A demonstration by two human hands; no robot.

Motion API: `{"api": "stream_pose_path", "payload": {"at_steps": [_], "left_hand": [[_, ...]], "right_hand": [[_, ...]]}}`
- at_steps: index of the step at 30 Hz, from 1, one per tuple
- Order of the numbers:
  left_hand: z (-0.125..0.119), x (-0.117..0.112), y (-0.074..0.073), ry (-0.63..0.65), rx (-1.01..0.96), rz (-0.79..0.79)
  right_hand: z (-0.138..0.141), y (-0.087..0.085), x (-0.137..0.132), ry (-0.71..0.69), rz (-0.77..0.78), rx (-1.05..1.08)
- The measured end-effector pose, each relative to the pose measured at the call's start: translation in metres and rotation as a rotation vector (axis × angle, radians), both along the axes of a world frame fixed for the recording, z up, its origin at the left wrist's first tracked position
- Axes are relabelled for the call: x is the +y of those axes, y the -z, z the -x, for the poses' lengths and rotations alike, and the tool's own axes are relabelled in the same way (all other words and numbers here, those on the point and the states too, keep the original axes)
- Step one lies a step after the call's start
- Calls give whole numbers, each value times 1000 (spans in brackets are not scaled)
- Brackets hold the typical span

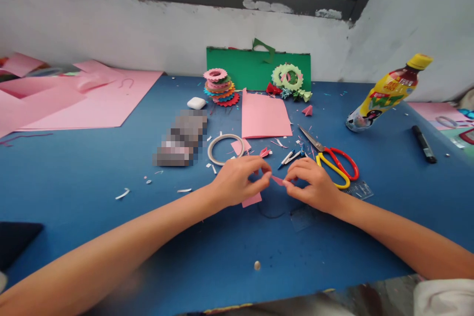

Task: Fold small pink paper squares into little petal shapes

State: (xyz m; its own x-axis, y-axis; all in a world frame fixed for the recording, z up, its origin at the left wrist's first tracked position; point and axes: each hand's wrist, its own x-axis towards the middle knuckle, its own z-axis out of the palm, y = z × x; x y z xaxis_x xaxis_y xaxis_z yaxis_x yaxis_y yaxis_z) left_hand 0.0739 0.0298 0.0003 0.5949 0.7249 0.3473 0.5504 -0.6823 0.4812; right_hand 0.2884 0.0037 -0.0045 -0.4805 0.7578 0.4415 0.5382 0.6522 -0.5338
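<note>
Both my hands meet over the middle of the blue table. My left hand and my right hand each pinch one end of a small pink paper piece held just above the tabletop. A second pink scrap lies under my left hand. Both sets of fingers are curled closed on the paper.
Red and yellow scissors lie right of my hands, a tape roll and a pink sheet behind them. Stacked paper rosettes, green card, a tilted bottle, a black marker and large pink sheets stand farther off.
</note>
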Motion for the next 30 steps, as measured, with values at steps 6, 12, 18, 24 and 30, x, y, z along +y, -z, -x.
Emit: {"api": "stream_pose_path", "payload": {"at_steps": [6,12,18,24,30], "left_hand": [[-4,-12,6,213,-31,-145],[-9,-20,8,193,-53,-245],[-9,-20,7,160,-91,-214],[-7,-13,1,98,-225,-149],[-9,-11,4,11,-337,41]], "right_hand": [[1,2,-1,-50,-35,-76],[5,1,-6,-117,-122,-132],[2,0,-4,-68,-16,-62],[-6,2,5,24,106,3],[-6,-1,4,-36,386,81]]}}
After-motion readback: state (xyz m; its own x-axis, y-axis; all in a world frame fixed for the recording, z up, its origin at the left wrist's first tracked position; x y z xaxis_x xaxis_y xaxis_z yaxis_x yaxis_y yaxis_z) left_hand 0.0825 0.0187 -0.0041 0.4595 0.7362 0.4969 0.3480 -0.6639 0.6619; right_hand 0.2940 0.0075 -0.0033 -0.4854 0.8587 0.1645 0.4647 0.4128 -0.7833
